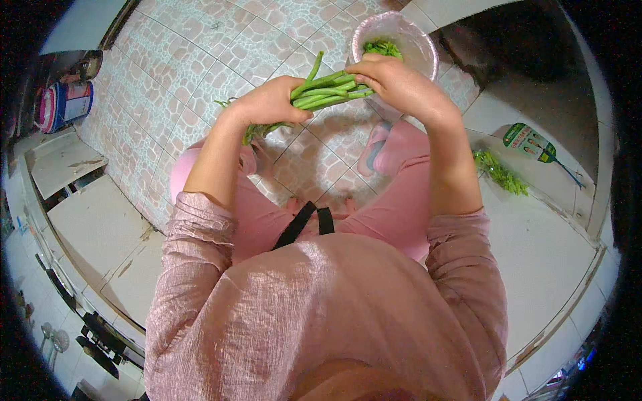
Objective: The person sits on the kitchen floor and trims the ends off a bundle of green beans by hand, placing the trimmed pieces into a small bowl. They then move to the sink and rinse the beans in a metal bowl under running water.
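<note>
A bundle of green vegetable stalks (328,91) lies across between my two hands above the tiled floor. My left hand (273,103) is wrapped around the left part of the bundle, thumb along the lower side. Thin, leafy or stringy green ends (263,131) hang out below that hand. At the bundle's other end, the fingers of my right hand (396,82) hold the stalk tips; the exact grip there is partly hidden. Just behind my right hand stands a pale round bin (432,55) with a thin liner, and green leaves (382,48) lie inside it.
To the right, a leafy green bunch (501,173) in clear plastic lies near a printed green-and-white paddle (529,143) with a thin handle. White cabinet doors (95,225) stand at the left. Folded or bagged items (65,106) sit at the upper left.
</note>
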A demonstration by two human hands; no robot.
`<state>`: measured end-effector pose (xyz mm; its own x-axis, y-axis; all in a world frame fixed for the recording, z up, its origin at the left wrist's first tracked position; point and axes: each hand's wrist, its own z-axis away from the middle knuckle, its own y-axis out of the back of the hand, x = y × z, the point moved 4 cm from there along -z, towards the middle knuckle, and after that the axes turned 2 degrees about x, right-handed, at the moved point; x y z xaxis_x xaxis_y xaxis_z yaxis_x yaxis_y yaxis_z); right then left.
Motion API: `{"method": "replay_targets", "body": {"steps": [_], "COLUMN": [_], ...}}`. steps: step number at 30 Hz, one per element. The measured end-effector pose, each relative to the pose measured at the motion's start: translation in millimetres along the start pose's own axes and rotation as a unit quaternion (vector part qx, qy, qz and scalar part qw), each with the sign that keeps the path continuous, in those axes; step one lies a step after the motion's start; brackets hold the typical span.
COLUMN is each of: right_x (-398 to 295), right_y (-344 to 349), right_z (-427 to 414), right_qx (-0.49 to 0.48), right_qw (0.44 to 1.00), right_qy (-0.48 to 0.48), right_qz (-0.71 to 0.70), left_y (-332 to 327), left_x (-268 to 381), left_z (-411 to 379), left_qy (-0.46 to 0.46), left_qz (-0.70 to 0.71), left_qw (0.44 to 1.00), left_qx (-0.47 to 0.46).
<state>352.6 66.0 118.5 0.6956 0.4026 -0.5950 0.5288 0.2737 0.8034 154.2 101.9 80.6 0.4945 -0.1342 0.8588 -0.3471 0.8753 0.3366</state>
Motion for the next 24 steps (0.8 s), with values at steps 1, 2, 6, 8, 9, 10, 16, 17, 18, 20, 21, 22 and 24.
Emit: {"method": "replay_targets", "body": {"steps": [1,2,6,8,9,10,16,17,18,20,21,22,24], "right_x": [0.7,0.3,-3.3,-1.9,0.3,6.2,54.7,65.5,78.1,97.7,99.6,102.2,96.3], "right_y": [-2.0,-2.6,1.9,-0.6,-1.9,-3.0,42.4,47.6,51.6,52.2,49.0,46.8,48.7], "right_z": [0.2,-0.3,-5.7,-11.8,-14.3,-18.0,-5.3,3.2,13.2,30.2,35.3,38.0,31.9], "right_qx": [-0.002,0.000,0.131,0.191,0.220,0.287,0.397,0.404,0.370,0.310,0.284,0.256,0.296], "right_qw": [1.000,1.000,0.991,0.979,0.971,0.954,0.881,0.867,0.879,0.899,0.902,0.899,0.902], "right_qy": [-0.006,-0.009,-0.038,-0.075,-0.093,-0.085,-0.212,-0.234,-0.260,-0.305,-0.323,-0.340,-0.308], "right_qz": [-0.004,-0.027,-0.011,0.014,0.026,0.031,-0.145,-0.173,-0.151,-0.052,0.026,0.104,-0.068], "left_y": [-0.5,-0.8,-1.3,-2.2,-3.1,-5.4,-5.1,0.3,5.0,8.9,10.4,13.6,14.7], "left_x": [-5.3,-8.9,-3.1,0.3,2.1,5.3,17.7,16.6,14.4,6.8,6.8,11.1,9.1], "left_z": [-1.7,-1.5,-4.5,-8.5,-10.0,-11.0,-8.8,-6.4,-5.0,-3.5,-2.1,0.7,1.0], "left_qy": [0.000,0.011,0.002,0.015,0.023,0.009,-0.023,-0.021,-0.020,-0.017,-0.003,0.025,0.006], "left_qz": [-0.014,-0.010,0.000,0.021,0.033,0.019,-0.040,-0.036,-0.032,0.010,0.034,0.023,0.047], "left_qw": [1.000,1.000,1.000,0.999,0.998,0.999,0.993,0.991,0.989,0.989,0.990,0.990,0.989], "left_qx": [-0.001,-0.003,0.023,0.035,0.041,0.043,0.108,0.127,0.144,0.145,0.137,0.133,0.140]}}
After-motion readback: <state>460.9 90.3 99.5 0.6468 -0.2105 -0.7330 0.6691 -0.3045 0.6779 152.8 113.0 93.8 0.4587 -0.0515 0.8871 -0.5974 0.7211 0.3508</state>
